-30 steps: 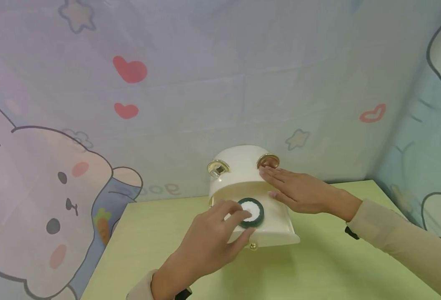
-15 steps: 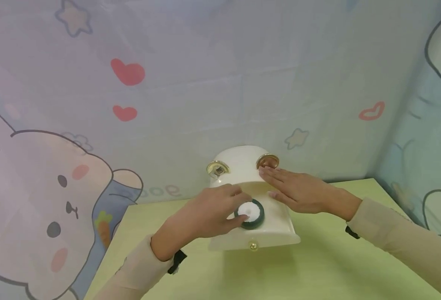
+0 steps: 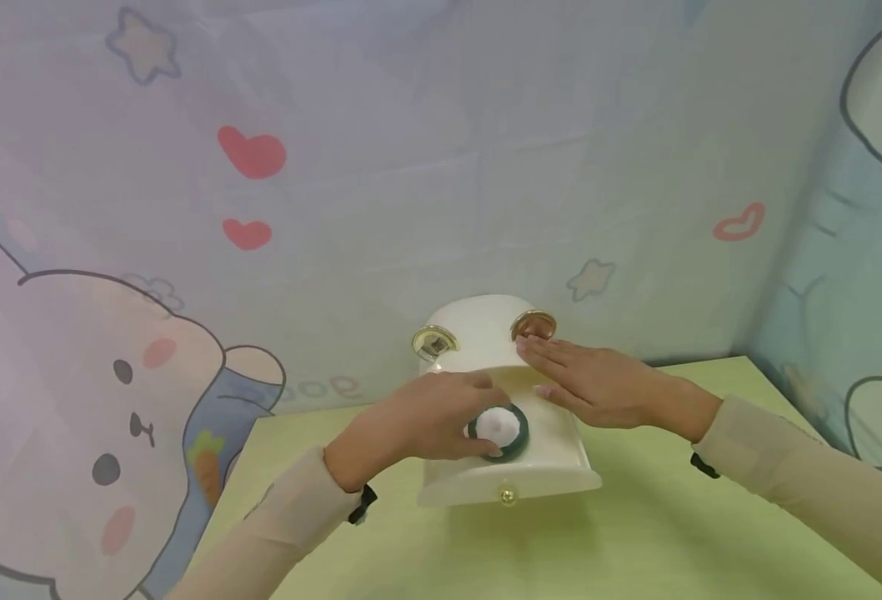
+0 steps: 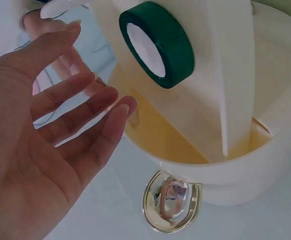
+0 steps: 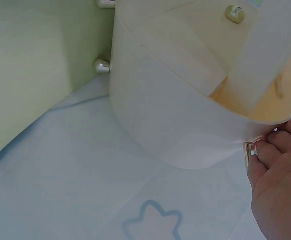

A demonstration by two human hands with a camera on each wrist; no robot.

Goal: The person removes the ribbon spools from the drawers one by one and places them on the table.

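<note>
A roll of dark green ribbon (image 3: pixel 518 443) with a white core lies flat in the pulled-out drawer (image 3: pixel 553 477) of a cream rounded box (image 3: pixel 478 327). My left hand (image 3: pixel 422 417) hovers over the roll, fingers bent loosely on the far side and thumb on the near side. In the left wrist view a gap shows between these fingers (image 4: pixel 103 100) and the ribbon roll (image 4: pixel 179 55). My right hand (image 3: pixel 598 385) lies against the box's right side, its straight fingertips beside the right gold ear-shaped ornament (image 3: pixel 534 323).
The left gold ear ornament (image 3: pixel 435 340) tops the box's other side. A gold knob (image 3: pixel 508 495) sits on the drawer front, which juts over the light green table (image 3: pixel 658 533). Close behind the box hangs a cartoon-printed cloth (image 3: pixel 411 167).
My left hand has swung up and turned more level over the ribbon roll, its forearm coming further into view. The right hand, box and roll keep their places.
</note>
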